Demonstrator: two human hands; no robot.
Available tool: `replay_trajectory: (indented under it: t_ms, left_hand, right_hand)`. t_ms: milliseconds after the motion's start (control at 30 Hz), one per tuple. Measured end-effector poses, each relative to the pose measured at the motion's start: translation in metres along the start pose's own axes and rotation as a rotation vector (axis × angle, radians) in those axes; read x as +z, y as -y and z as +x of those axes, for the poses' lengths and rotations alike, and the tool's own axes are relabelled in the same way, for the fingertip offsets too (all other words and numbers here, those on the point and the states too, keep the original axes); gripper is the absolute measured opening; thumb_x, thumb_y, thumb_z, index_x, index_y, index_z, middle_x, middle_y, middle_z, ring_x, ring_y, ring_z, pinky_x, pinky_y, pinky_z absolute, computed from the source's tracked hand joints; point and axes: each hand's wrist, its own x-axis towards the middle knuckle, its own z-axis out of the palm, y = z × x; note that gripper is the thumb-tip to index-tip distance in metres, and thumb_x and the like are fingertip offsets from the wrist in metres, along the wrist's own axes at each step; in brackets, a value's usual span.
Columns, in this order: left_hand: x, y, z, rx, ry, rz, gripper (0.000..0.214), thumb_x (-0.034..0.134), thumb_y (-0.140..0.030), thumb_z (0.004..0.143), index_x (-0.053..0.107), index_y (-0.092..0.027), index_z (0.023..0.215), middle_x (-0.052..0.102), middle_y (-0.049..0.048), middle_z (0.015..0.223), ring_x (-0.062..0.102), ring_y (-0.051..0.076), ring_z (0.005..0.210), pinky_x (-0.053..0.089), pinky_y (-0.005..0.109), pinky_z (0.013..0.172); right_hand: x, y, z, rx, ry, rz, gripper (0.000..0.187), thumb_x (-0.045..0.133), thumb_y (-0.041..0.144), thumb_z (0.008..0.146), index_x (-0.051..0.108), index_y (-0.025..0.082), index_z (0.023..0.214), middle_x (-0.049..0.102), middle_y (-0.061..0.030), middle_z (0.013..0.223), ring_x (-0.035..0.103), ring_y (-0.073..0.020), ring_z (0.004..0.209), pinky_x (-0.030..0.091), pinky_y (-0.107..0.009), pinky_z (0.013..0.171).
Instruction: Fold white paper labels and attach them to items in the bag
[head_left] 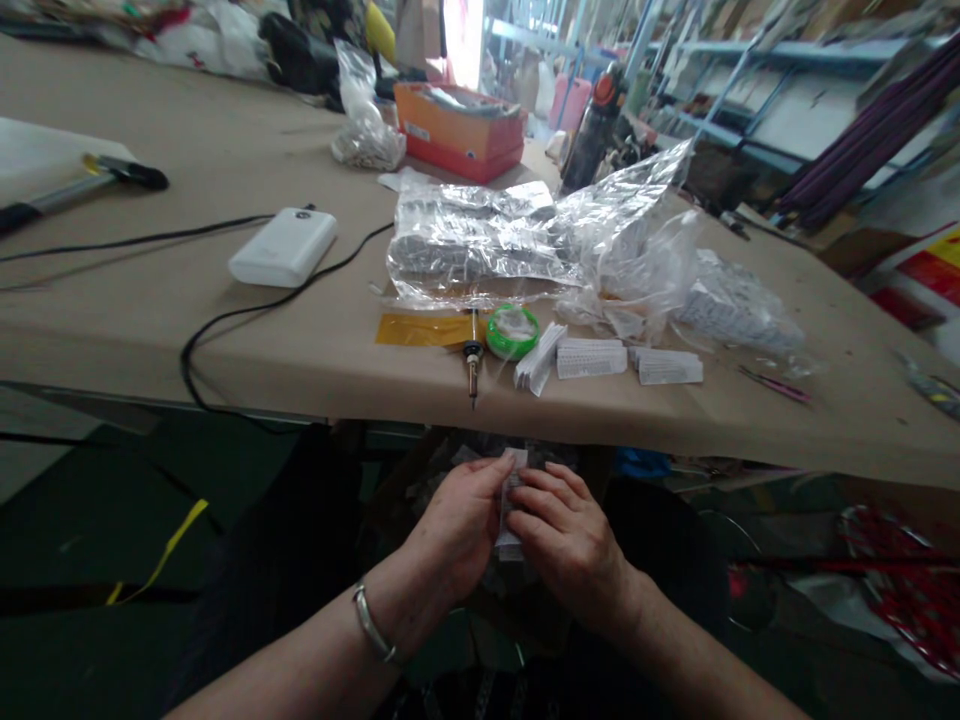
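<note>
Both hands are below the table's front edge, over my lap. My left hand (459,520) and my right hand (566,535) pinch a small stack of white strips (510,505) between them, fingers curled round it. A bracelet sits on my left wrist. Straight ahead on the table edge lie a soldering iron (472,365), a green roll of solder wire (513,331), and several stacks of white strips (592,357).
A brown table (225,330) carries a white power bank (283,246) with a black cable, crumpled clear plastic bags (540,240), an orange box (459,130), a dark bottle (592,130) and a hammer-like tool (82,185). Shelves and clutter stand behind; red wire items lie at lower right.
</note>
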Motion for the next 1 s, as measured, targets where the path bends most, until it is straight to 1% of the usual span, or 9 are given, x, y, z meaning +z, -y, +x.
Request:
replay_trajectory:
  t_ms: [167, 233, 300, 367, 467, 633, 800, 900, 1000]
  left_hand:
    - [-0.001, 0.000, 0.000, -0.006, 0.021, 0.038, 0.003, 0.063, -0.008, 0.072, 0.062, -0.008, 0.070, 0.064, 0.0044, 0.063, 0.058, 0.010, 0.053, 0.044, 0.019, 0.052]
    - [0.001, -0.002, -0.003, -0.038, 0.029, 0.082, 0.004, 0.059, -0.009, 0.076, 0.063, -0.008, 0.075, 0.065, 0.0053, 0.064, 0.059, 0.011, 0.052, 0.046, 0.021, 0.051]
    - [0.003, -0.005, -0.007, -0.087, 0.031, 0.136, 0.008, 0.056, -0.011, 0.080, 0.063, -0.008, 0.081, 0.066, 0.0068, 0.067, 0.059, 0.012, 0.051, 0.049, 0.023, 0.052]
    - [0.005, -0.006, -0.012, -0.114, 0.041, 0.174, 0.010, 0.056, -0.013, 0.081, 0.064, -0.008, 0.084, 0.067, 0.0083, 0.071, 0.060, 0.012, 0.052, 0.050, 0.024, 0.053]
    - [0.005, -0.005, -0.017, -0.114, 0.089, 0.205, 0.011, 0.061, -0.018, 0.078, 0.065, -0.008, 0.079, 0.066, 0.0078, 0.070, 0.059, 0.011, 0.051, 0.048, 0.022, 0.050]
    - [-0.001, -0.002, -0.016, -0.158, 0.157, 0.228, 0.014, 0.064, -0.023, 0.076, 0.065, -0.009, 0.079, 0.064, 0.0059, 0.065, 0.058, 0.011, 0.051, 0.047, 0.022, 0.050]
    - [-0.007, -0.003, -0.015, -0.227, 0.162, 0.271, 0.012, 0.059, -0.022, 0.079, 0.062, -0.011, 0.078, 0.062, 0.0045, 0.062, 0.055, 0.010, 0.045, 0.045, 0.022, 0.048]
    - [-0.008, -0.005, -0.017, -0.232, 0.206, 0.267, 0.013, 0.058, -0.025, 0.081, 0.061, -0.012, 0.082, 0.061, 0.0030, 0.062, 0.055, 0.010, 0.046, 0.043, 0.022, 0.048]
    - [-0.010, -0.006, -0.020, -0.235, 0.292, 0.250, 0.018, 0.060, -0.030, 0.080, 0.061, -0.012, 0.081, 0.061, 0.0030, 0.064, 0.056, 0.010, 0.049, 0.043, 0.022, 0.050]
  right_hand:
    - [-0.008, 0.001, 0.005, 0.068, -0.068, 0.185, 0.020, 0.056, 0.033, 0.084, 0.061, 0.021, 0.099, 0.066, -0.0072, 0.101, 0.055, -0.0250, 0.108, 0.038, -0.045, 0.099]
    - [-0.012, -0.004, 0.007, 0.230, -0.142, 0.341, 0.020, 0.060, 0.036, 0.081, 0.060, 0.020, 0.094, 0.064, -0.0077, 0.099, 0.056, -0.0246, 0.103, 0.043, -0.042, 0.093]
    - [-0.013, -0.011, 0.011, 0.477, -0.189, 0.509, 0.017, 0.059, 0.033, 0.082, 0.058, 0.020, 0.092, 0.062, -0.0054, 0.091, 0.058, -0.0205, 0.091, 0.047, -0.035, 0.081]
    - [-0.012, -0.018, 0.015, 0.694, -0.149, 0.705, 0.016, 0.060, 0.032, 0.081, 0.057, 0.020, 0.091, 0.060, -0.0019, 0.084, 0.058, -0.0157, 0.077, 0.048, -0.028, 0.070]
    - [-0.007, -0.023, 0.022, 0.851, -0.042, 0.987, 0.018, 0.064, 0.034, 0.077, 0.057, 0.018, 0.079, 0.057, 0.0021, 0.072, 0.053, -0.0111, 0.065, 0.044, -0.021, 0.060]
    - [-0.001, -0.019, 0.024, 0.924, -0.055, 1.131, 0.018, 0.066, 0.032, 0.074, 0.056, 0.017, 0.069, 0.052, 0.0043, 0.061, 0.045, -0.0084, 0.055, 0.039, -0.019, 0.053]
    - [0.003, -0.018, 0.019, 0.936, -0.096, 1.155, 0.017, 0.067, 0.029, 0.073, 0.057, 0.017, 0.068, 0.056, 0.0034, 0.065, 0.049, -0.0090, 0.060, 0.042, -0.020, 0.060]
    - [0.003, -0.022, 0.014, 0.932, -0.071, 1.336, 0.015, 0.068, 0.027, 0.073, 0.063, 0.019, 0.084, 0.062, 0.0025, 0.077, 0.055, -0.0092, 0.067, 0.044, -0.020, 0.064]
    - [0.002, -0.028, 0.010, 0.889, 0.096, 1.599, 0.039, 0.072, 0.026, 0.069, 0.062, 0.022, 0.106, 0.065, -0.0020, 0.100, 0.061, -0.0125, 0.081, 0.048, -0.024, 0.074]
